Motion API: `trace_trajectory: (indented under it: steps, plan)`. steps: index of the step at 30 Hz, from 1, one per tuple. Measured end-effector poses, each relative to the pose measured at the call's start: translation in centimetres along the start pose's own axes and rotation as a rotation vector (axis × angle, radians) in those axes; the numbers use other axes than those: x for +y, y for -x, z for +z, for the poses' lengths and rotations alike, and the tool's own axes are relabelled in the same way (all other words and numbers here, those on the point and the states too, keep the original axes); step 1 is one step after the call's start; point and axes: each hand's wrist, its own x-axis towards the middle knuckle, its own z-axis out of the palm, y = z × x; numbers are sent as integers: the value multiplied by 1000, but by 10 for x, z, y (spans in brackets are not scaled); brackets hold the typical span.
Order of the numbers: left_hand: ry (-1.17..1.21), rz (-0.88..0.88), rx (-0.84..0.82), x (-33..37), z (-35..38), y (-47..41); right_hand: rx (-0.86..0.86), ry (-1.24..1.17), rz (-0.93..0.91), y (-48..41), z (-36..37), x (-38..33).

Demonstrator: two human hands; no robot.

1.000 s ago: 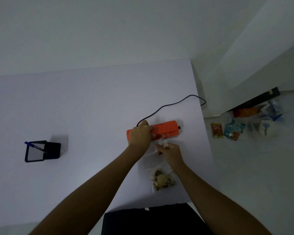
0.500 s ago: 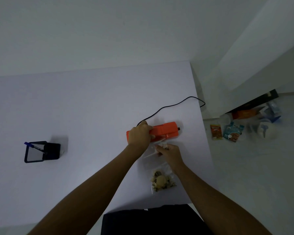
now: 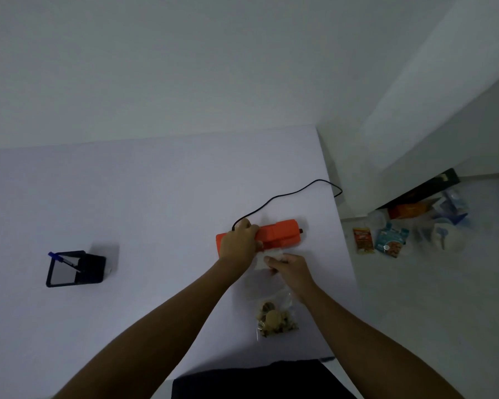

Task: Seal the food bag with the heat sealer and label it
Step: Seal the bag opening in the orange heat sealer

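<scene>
An orange heat sealer (image 3: 280,233) lies on the white table (image 3: 156,197), its black cord (image 3: 288,195) running off the right edge. My left hand (image 3: 239,243) grips the sealer's left end, pressing on top. A clear food bag (image 3: 272,303) with brown and beige snacks at its bottom lies just in front of the sealer. Its open top edge reaches under the sealer's front. My right hand (image 3: 290,267) pinches the bag's upper part right below the sealer.
A black pen holder (image 3: 75,269) with a blue pen (image 3: 62,260) stands at the table's left. Off the table's right edge, several snack packets (image 3: 389,240) and plastic bags (image 3: 444,231) lie on the floor. The table's near edge meets my dark clothing.
Both hands stay at the sealer. My right hand has shifted slightly on the bag's top, and the bag's top edge now sits closer under the sealer.
</scene>
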Motion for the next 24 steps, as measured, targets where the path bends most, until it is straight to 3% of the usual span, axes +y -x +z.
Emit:
trace_trajectory:
  steps: [11, 18, 24]
  plan:
    - [621, 47, 136, -54, -27, 47, 0, -20, -14, 3, -15, -5]
    - [1146, -223, 100, -107, -37, 90, -38, -30, -3, 7, -19, -1]
    - [1324, -579, 232, -122, -13, 105, -56, 7, -17, 10, -14, -4]
